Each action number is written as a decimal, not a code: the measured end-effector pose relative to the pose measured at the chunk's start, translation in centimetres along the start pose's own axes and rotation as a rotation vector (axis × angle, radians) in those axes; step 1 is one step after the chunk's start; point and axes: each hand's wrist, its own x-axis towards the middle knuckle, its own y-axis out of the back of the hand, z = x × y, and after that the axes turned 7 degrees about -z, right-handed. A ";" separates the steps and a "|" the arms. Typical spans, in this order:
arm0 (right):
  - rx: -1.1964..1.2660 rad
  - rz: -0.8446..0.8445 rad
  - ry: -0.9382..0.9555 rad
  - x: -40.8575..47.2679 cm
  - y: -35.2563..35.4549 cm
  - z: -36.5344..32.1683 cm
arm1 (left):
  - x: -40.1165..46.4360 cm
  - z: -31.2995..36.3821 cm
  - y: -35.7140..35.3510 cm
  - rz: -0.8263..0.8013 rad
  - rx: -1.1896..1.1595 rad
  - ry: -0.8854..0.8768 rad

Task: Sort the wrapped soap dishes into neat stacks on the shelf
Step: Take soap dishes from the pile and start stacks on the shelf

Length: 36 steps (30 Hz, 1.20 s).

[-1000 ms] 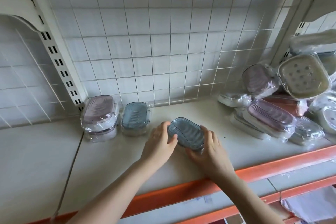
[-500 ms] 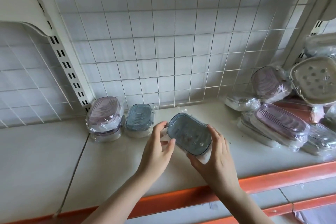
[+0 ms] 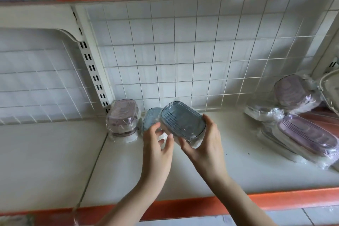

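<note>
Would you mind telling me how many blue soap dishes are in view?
2: one held tilted in the right hand, blue dish; another on the shelf behind it, beside the pink stack. More may be hidden.

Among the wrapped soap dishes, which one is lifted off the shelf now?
The blue soap dish held tilted by the right hand; the other blue dish and the pink stack stand on the shelf.

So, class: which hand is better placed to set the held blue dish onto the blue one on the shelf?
Right. The right hand grips the held blue dish; the left hand looks loose beside it.
</note>
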 end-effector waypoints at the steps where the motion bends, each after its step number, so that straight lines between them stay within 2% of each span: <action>1: 0.011 -0.019 -0.010 0.3 -0.5 -0.3 | 0.2 -0.1 0.3 -0.007 0.025 -0.001; 9: 0.087 -0.287 0.014 2.8 -3.3 0.0 | 4.8 -0.6 4.4 -0.200 0.052 0.195; 13: 0.108 -0.304 -0.021 3.6 -4.6 0.6 | 5.9 -1.3 5.2 -0.298 0.054 0.240; 15: 0.107 -0.299 -0.060 4.0 -5.5 0.5 | 6.4 -1.7 5.2 -0.308 0.151 0.244; 20: 0.106 -0.269 -0.100 4.3 -7.2 0.2 | 6.9 -2.2 4.8 -0.236 0.313 0.168; 25: 0.115 -0.249 -0.120 4.5 -8.1 0.3 | 5.8 -4.1 4.4 -0.069 0.382 0.173; 36: 0.154 -0.323 -0.248 5.4 -9.1 0.8 | 4.7 -4.8 4.4 -0.143 0.332 0.232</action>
